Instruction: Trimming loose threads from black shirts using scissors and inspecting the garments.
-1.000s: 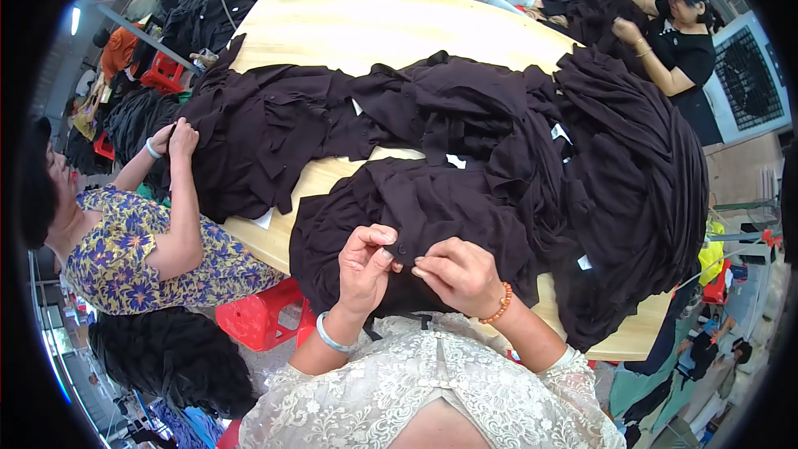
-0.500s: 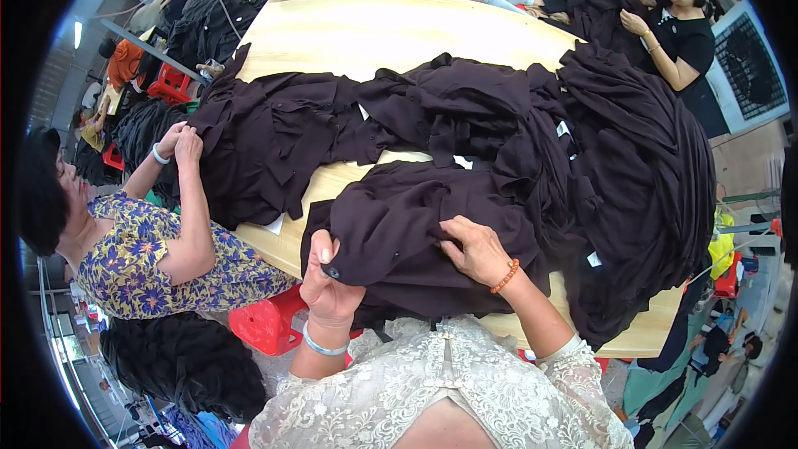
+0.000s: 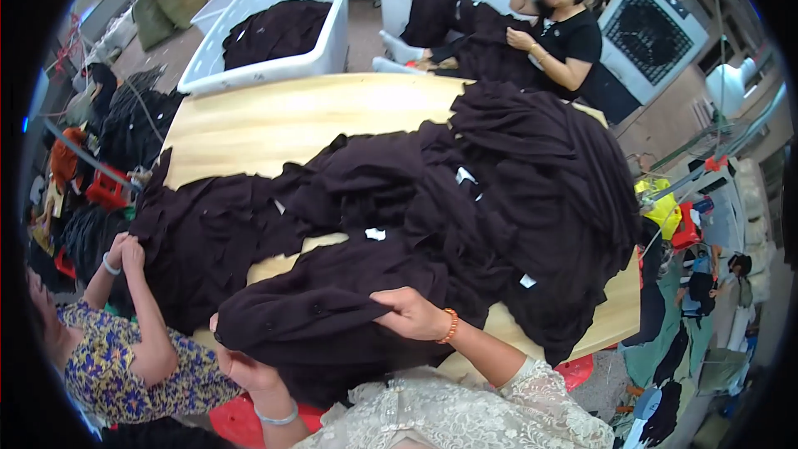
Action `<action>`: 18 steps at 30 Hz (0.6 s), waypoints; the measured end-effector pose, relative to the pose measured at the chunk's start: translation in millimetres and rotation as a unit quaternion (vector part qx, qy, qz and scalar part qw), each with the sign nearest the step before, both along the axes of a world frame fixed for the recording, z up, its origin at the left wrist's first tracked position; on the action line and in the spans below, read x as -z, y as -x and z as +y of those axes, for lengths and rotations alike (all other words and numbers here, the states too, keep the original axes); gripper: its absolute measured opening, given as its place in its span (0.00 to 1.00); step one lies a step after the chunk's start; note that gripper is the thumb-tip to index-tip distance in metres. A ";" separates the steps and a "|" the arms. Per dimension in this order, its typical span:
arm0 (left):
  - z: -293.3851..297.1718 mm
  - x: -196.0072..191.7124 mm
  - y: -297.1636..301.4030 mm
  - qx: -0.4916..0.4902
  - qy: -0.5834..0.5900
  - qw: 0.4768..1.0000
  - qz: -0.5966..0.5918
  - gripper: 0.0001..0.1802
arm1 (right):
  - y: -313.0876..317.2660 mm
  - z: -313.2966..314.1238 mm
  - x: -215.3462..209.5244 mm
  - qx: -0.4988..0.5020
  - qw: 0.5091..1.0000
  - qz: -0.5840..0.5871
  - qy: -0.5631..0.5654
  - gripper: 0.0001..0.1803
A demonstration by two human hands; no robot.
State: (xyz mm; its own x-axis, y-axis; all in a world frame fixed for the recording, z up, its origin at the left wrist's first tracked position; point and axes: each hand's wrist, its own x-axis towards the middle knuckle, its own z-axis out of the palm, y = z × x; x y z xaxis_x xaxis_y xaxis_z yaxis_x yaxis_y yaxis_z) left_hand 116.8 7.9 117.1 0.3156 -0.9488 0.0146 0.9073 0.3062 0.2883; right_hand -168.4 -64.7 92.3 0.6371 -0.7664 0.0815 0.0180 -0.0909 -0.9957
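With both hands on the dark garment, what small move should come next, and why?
Perhaps draw the right hand slightly away from the left hand: each grips the dark garment, and its stretch between them shows folds that a light pull might smooth.

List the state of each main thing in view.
Dark cloth garment, draped between both hands
Bare left hand, gripping the garment's left edge
Bare right hand, pinching its right side
Dark garment heap at right, crumpled
Pale wooden table, partly covered
White plastic bin, upper left, open, holding dark cloth
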 end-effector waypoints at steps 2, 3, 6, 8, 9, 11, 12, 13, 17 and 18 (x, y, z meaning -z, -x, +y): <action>-2.4 19.1 -12.2 0.007 -0.073 0.996 -0.055 0.16 | 16.8 -2.9 -9.8 0.056 0.993 -0.099 0.008 0.08; -4.0 34.3 -16.4 0.014 -0.081 0.993 -0.084 0.16 | 19.5 -1.9 -24.3 0.070 0.991 -0.116 0.007 0.09; -20.6 34.6 28.0 0.056 -0.006 0.948 -0.314 0.18 | 15.1 -1.9 -43.9 0.073 0.979 -0.176 0.077 0.13; -22.9 16.1 74.4 0.114 -0.006 0.862 -0.494 0.55 | 13.6 6.4 -56.2 0.013 0.974 -0.222 -0.052 0.11; -14.5 40.3 76.6 0.133 -0.013 0.798 -0.588 0.70 | 3.5 10.0 -64.1 0.018 0.976 -0.218 -0.012 0.10; 7.3 124.2 76.8 0.211 -0.068 0.613 -0.758 0.39 | -15.9 10.8 -96.6 -0.096 0.969 -0.227 0.011 0.09; 0.5 132.4 81.0 0.209 -0.068 0.613 -0.759 0.39 | -26.0 13.8 -96.2 -0.141 0.948 -0.284 -0.014 0.10; -2.3 139.7 85.5 0.276 -0.019 0.686 -0.673 0.34 | -30.7 17.1 -98.3 -0.123 0.948 -0.293 0.002 0.12; -16.9 48.8 113.0 0.390 0.106 0.678 -0.614 0.21 | 13.3 -3.1 -106.0 0.028 0.998 -0.037 0.031 0.07; -25.2 1.2 113.3 0.366 0.040 0.734 -0.571 0.27 | 20.4 -8.4 -95.9 0.103 0.991 -0.056 -0.066 0.08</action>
